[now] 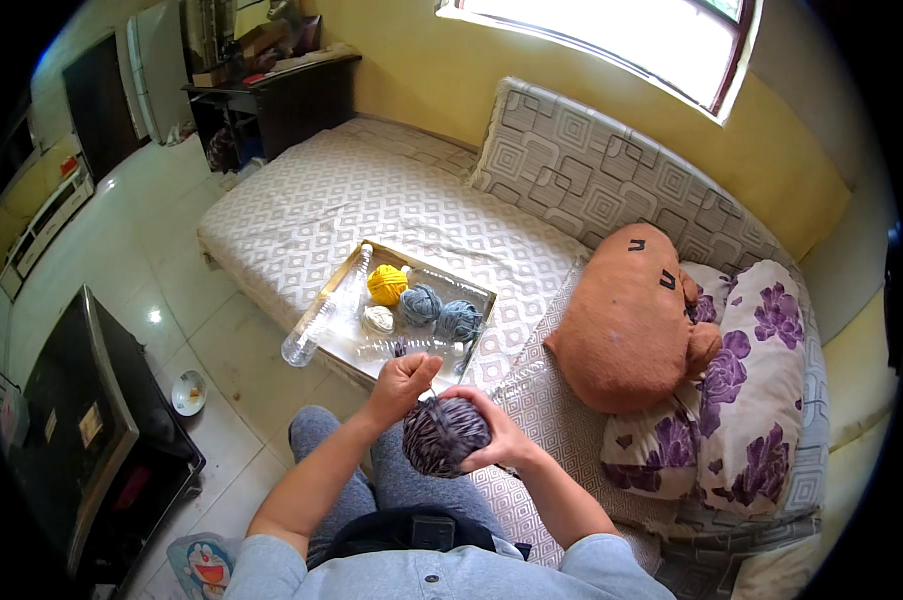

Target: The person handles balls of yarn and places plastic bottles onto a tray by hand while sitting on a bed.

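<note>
My right hand (493, 430) is wrapped round the right side of a big ball of dark purple-grey yarn (441, 440), held above my lap. Just over the ball's upper left, my left hand (406, 385) is closed in a pinch, with a short bit of yarn strand showing between it and the ball. Beyond my hands a shallow tray (484, 292) lies on the sofa bed. In it are a yellow yarn ball (387, 285), two blue-grey yarn balls (420, 305), a small cream ball (378, 319) and several clear plastic bottles (316, 330).
A large brown plush toy (621, 330) rests on the right beside flowered pillows (761, 400). The patterned sofa bed (301, 200) runs along the wall. A black cabinet (61, 420) stands at the left, with a small bowl (188, 393) on the tiled floor near it.
</note>
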Tool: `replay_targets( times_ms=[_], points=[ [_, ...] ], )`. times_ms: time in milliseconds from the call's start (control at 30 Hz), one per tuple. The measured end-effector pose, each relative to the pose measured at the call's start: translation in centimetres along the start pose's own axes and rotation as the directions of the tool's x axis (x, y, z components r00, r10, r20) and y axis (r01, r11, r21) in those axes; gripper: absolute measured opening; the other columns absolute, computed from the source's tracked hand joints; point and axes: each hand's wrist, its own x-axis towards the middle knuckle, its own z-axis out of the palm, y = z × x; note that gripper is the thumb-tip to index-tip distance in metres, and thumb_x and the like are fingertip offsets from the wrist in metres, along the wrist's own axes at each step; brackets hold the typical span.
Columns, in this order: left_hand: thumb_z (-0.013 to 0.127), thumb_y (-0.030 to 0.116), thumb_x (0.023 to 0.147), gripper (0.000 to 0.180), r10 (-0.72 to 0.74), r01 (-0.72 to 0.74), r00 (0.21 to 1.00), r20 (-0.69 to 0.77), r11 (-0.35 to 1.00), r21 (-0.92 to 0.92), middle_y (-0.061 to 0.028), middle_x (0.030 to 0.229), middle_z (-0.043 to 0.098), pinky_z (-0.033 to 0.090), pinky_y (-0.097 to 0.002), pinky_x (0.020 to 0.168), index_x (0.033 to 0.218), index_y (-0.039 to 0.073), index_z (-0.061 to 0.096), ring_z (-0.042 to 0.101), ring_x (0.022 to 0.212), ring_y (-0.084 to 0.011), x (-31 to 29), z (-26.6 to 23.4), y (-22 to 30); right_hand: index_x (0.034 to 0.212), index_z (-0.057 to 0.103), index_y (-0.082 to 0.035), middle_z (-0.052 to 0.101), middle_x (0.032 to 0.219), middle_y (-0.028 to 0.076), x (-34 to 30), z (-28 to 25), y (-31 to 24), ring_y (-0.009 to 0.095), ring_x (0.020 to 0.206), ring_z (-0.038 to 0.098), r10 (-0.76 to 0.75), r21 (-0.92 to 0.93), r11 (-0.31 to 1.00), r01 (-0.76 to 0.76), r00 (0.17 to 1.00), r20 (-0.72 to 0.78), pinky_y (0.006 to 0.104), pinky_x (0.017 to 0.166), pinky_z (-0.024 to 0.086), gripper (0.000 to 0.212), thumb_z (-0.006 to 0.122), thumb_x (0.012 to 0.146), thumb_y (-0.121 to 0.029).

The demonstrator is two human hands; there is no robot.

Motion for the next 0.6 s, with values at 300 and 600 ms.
replay_targets(
  times_ms=[300,600],
  points=[
    [0.05,0.025,0.089,0.035,-0.051,0.032,0.995,0.088,0.978,0.204,0.0011,0.052,0.041,0.031,-0.026,0.045,0.063,0.002,0.052,0.036,0.052,-0.0043,-5.2,1.3,-3.5,0.118,0.041,-0.006,0.051,0.106,0.011,4.1,-1.6,-1.8,0.021,0.098,0.052,-0.392,-0.241,0.917,0.317,0.827,-0.403,0.0328,0.089,0.042,0.081,0.078,0.047,-0.016],
    [0.054,0.028,0.088,0.037,0.092,-0.093,0.996,0.009,0.988,0.124,0.0067,0.056,0.042,0.031,-0.0234,0.046,0.061,0.003,0.05,0.036,0.056,-0.0018,0.1,-0.6,1.1,0.121,0.041,-0.004,0.05,0.111,0.01,0.7,-0.5,0.3,0.021,0.107,0.048,-0.003,-0.141,0.99,0.001,1.0,-0.016,0.0316,0.095,0.036,0.088,0.081,0.044,-0.021]
  ],
)
